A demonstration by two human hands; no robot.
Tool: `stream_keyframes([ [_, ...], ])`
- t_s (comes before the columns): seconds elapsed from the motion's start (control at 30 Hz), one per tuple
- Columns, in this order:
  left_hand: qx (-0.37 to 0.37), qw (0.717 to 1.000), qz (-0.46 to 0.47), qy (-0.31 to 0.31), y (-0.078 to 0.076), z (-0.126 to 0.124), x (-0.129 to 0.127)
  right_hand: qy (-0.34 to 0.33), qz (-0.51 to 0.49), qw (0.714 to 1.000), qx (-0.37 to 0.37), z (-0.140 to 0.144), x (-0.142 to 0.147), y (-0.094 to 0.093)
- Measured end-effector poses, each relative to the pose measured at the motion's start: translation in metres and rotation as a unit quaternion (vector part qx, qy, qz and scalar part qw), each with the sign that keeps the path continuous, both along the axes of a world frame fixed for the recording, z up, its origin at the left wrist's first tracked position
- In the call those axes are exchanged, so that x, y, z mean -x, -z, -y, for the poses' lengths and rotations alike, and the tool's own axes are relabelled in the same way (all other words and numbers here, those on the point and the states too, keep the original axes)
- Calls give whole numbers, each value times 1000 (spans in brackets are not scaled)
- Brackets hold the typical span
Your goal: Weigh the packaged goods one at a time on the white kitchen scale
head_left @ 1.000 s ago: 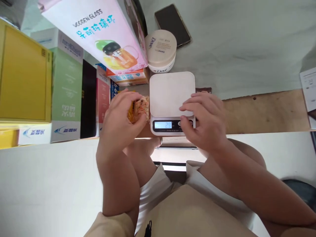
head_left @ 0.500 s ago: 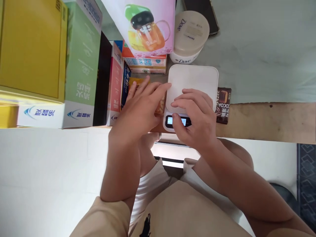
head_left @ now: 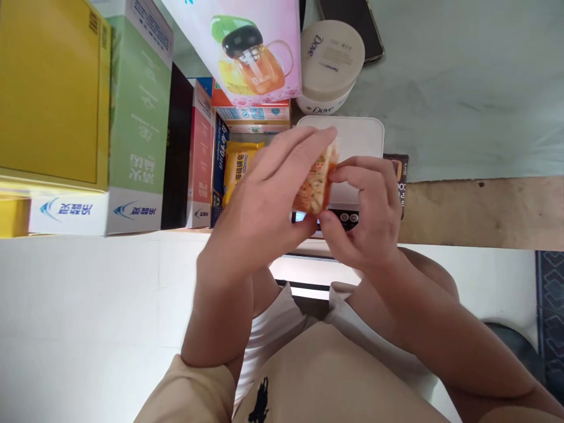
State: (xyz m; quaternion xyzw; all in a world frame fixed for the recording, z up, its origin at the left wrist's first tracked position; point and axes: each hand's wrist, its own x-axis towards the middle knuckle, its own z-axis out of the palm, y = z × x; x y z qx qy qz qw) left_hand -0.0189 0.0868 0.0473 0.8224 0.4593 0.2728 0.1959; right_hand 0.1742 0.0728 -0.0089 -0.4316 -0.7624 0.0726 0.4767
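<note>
Orange and pale, the snack packet (head_left: 316,187) sits pinched between both hands, held above the front edge of the white scale (head_left: 358,132). The left hand (head_left: 264,200) wraps the packet from its left side, fingers stretched over the top and thumb underneath. The right hand (head_left: 363,214) grips the packet's right edge with fingertips and thumb, so the two hands meet on the packet.

The scale lies just beyond and beneath the hands; its display strip (head_left: 341,217) shows partly under the right thumb, the reading hidden. Right of the right hand, touching the scale's side, lies a brown cocoa pack (head_left: 400,173). Beyond the scale stands a cream Dove jar (head_left: 331,64), and past that a dark phone (head_left: 352,23).

Left of the left hand lies a yellow packet (head_left: 240,167), with upright boxes next to it: a pink one (head_left: 199,158), a black one (head_left: 176,147), a green one (head_left: 136,117) and a yellow box (head_left: 48,94) farthest out. A pink teapot box (head_left: 247,47) rests above the left hand.
</note>
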Motion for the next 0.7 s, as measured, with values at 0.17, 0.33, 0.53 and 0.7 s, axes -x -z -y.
stream_keyframes([
  [0.17, 9, 999, 50, 13, 22, -8, -24, 65, 49, 995, 56, -2, -24, 6],
  [0.33, 21, 998, 55, -5, 38, -11, -25, 143, 83, 981, 99, -5, -32, 6],
  [0.53, 9, 993, 110, -44, 33, -15, -7, 159, 63, 982, 76, -11, -42, 4],
  [0.7, 7, 990, 116, -82, 29, -22, -1, 167, 58, 979, 97, -10, -44, 8],
])
